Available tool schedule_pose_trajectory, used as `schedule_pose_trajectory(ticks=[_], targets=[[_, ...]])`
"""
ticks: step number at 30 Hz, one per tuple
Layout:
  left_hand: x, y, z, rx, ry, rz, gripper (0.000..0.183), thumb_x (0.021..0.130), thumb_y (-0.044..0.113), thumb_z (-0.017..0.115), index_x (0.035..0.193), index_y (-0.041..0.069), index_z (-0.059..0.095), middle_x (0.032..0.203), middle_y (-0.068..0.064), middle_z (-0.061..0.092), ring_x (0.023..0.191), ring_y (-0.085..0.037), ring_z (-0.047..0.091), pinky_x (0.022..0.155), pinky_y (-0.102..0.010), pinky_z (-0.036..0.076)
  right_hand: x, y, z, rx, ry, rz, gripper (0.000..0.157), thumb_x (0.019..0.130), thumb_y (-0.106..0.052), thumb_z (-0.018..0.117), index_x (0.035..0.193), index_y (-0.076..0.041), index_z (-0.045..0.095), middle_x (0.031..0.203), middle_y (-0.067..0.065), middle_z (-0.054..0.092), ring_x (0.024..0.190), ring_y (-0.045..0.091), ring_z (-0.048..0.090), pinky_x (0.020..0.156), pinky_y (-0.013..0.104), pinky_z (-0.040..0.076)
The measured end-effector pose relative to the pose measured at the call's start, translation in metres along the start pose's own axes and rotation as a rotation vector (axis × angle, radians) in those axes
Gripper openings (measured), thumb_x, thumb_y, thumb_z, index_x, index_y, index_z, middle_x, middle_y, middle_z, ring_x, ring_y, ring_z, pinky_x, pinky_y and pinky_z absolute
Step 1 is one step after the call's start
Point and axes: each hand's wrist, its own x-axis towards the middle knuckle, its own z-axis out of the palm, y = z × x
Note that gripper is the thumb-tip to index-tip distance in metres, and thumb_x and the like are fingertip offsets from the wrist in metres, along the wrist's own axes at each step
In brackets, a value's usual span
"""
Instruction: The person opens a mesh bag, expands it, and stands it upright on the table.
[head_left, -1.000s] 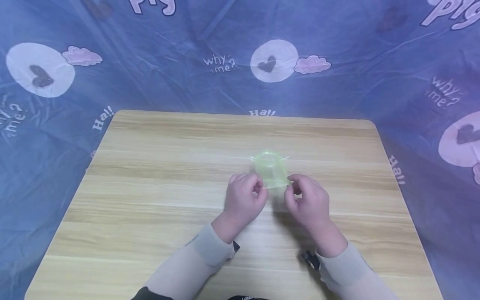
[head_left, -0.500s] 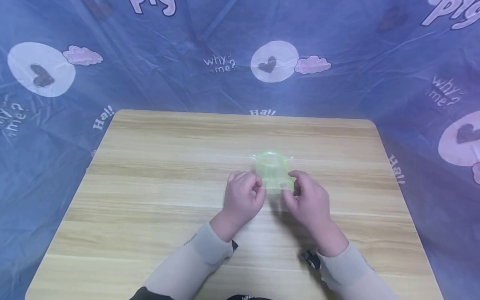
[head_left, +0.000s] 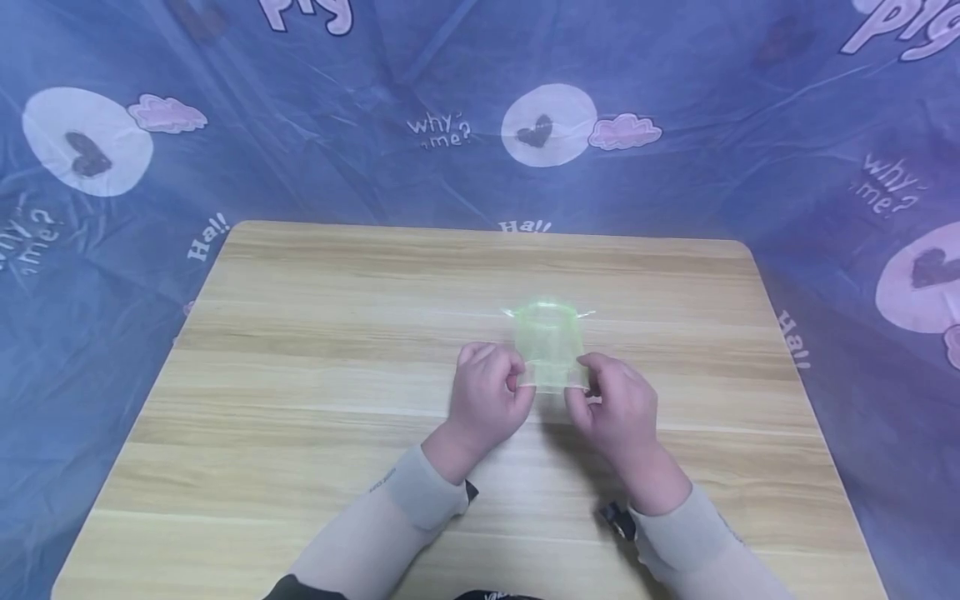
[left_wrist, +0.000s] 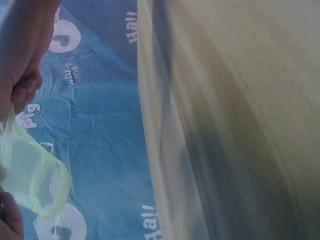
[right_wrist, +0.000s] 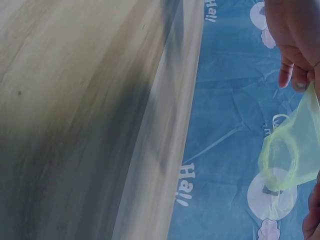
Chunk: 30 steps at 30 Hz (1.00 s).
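Pouch (head_left: 550, 337) of sheer green mesh, pinched by its near corners between two hands.
Left hand (head_left: 486, 393) and right hand (head_left: 617, 404) each grip one corner with fingers closed narrowly on the mesh, probably so that the near edge spreads flat between them. Both wrist views set the pouch against the backdrop, so it seems to hang above the worktop (head_left: 285, 375) rather than lie on it. Its rounded far end points away from the person, a cord loop (right_wrist: 280, 115) sticking out beside it. Pale sleeves (head_left: 367, 533) reach in from the near side. Beneath spreads light wood grain, shadowed under the hands; behind and at both sides hangs blue printed cloth (head_left: 360, 158), somewhat creased.
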Motion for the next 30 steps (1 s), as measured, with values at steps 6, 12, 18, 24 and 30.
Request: schedule_pose_trajectory(ticks=[6,12,18,24,30], targets=[[-0.0011,-0.0011,0.0007,0.001,0.009,-0.022,0.016,0.067,0.008,0.063,0.078,0.010,0.051,0.057,0.007,0.047,0.055,-0.009,0.047,0.069,-0.032,0.044,-0.0007,0.0002,0.0003,-0.010,-0.008,-0.003,0.024,0.071,-0.009,0.050,0.086,0.004,0.064,0.054,0.002,0.050,0.044,0.013,0.045,0.037,0.027,0.038],[-0.0011,-0.0017,0.0016,0.001,0.001,-0.040,0.016,0.066,0.001,0.061,0.071,0.014,0.052,0.054,0.008,0.048,0.055,-0.008,0.046,0.074,-0.032,0.046,-0.0005,0.0005,0.0007,0.002,-0.016,-0.011,0.020,0.072,-0.012,0.054,0.083,0.002,0.064,0.053,0.001,0.050,0.043,0.012,0.043,0.037,0.026,0.036],[-0.0031,-0.0043,0.0019,-0.002,-0.003,-0.040,0.016,0.067,0.008,0.066,0.072,0.012,0.051,0.056,0.007,0.048,0.055,-0.009,0.046,0.070,-0.031,0.044,0.0014,0.0005,0.0013,0.016,0.016,-0.020,0.013,0.072,-0.010,0.053,0.075,-0.001,0.063,0.053,0.000,0.052,0.044,0.013,0.043,0.038,0.026,0.036],[-0.0055,-0.0045,0.0024,-0.023,-0.014,-0.036,0.013,0.070,0.014,0.066,0.076,0.012,0.055,0.061,0.007,0.049,0.059,-0.009,0.048,0.070,-0.030,0.041,0.0013,0.0012,0.0014,0.023,0.018,-0.023,0.013,0.072,-0.005,0.050,0.073,-0.001,0.062,0.053,0.001,0.055,0.043,0.013,0.043,0.038,0.026,0.036],[-0.0041,-0.0038,0.0036,-0.015,-0.013,-0.073,0.007,0.074,0.007,0.057,0.079,0.011,0.059,0.058,0.007,0.052,0.059,-0.009,0.051,0.074,-0.032,0.044,0.0011,0.0018,0.0008,0.051,-0.006,-0.042,0.013,0.073,-0.003,0.051,0.076,0.000,0.064,0.055,0.002,0.057,0.045,0.013,0.047,0.040,0.026,0.040]])
